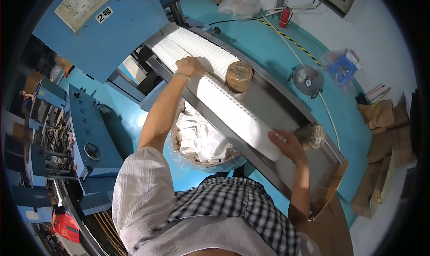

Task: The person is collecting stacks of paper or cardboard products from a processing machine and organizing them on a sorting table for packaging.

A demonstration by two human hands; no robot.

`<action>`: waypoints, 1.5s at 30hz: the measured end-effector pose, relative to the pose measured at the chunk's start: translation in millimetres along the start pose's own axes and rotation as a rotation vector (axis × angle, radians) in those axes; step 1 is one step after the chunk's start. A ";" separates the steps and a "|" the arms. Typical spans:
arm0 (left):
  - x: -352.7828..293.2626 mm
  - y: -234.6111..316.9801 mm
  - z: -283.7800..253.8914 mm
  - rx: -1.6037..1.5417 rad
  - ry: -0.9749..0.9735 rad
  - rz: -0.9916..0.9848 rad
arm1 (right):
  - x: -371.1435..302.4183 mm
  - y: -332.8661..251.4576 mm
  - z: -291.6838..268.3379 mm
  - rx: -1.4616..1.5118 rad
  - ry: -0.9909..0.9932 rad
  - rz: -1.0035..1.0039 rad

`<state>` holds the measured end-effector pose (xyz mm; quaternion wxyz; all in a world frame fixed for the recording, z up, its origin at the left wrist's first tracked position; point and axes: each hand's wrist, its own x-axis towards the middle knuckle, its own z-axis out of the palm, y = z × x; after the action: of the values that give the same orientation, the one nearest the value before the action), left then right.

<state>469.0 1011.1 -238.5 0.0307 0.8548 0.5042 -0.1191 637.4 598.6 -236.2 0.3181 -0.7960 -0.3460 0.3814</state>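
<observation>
Worked over a long white block [233, 110] of seemingly thin stacked sheets, smooth and bright on top, finely ridged along the far edge, lying slantwise in a grey metal trough [277, 106]. Saw beyond it a white row [197, 45], ribbed crosswise in close pleats and running up toward the blue machine [116, 27]. Noted a squat brown cylinder [239, 76], mottled and glossy, at the near end of that row, and a second cylinder [311, 136], rough and greyish, just beside the right hand [291, 147]. Found below the trough a round container [197, 166] edged with clear plastic and heaped with crumpled white scraps [201, 135]. Had the left hand [190, 67] curled on the far part of the block, with the forearm stretched well forward; could not tell, from the hidden fingertips, a firm pinch from a light rest. Held the right hand low at the block's near end, with thumb and fingers spread well apart, fingertips by the corner, closed around nothing.
</observation>
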 end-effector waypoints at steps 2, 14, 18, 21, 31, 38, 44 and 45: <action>-32.0 33.3 -10.9 0.078 -0.110 0.130 | -17.4 35.5 -10.3 -0.160 -0.044 0.074; -179.4 66.3 53.2 -0.306 0.040 0.804 | -148.5 45.3 -4.8 -0.382 0.360 0.358; -182.2 89.9 53.8 -0.331 0.010 0.784 | -144.8 20.4 18.9 -0.349 0.492 0.416; -182.6 99.4 45.3 -0.255 0.060 0.755 | -132.4 31.5 25.0 -0.482 0.528 0.416; -193.4 109.4 9.7 -0.284 0.416 1.021 | -177.3 22.3 29.4 -0.307 0.832 0.312; -336.0 160.6 -40.3 -0.434 0.638 1.129 | -343.1 25.3 52.2 -0.375 1.273 0.325; -509.0 237.7 -28.5 -0.623 0.564 1.536 | -523.2 65.6 104.1 -0.411 1.600 0.524; -540.5 250.7 -19.0 -0.622 0.552 1.543 | -551.4 74.7 115.5 -0.420 1.645 0.599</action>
<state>439.8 429.7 -110.2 0.2111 0.9085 -0.2157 0.2889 305.9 147.4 -138.9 0.2004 -0.9160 0.1504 -0.3134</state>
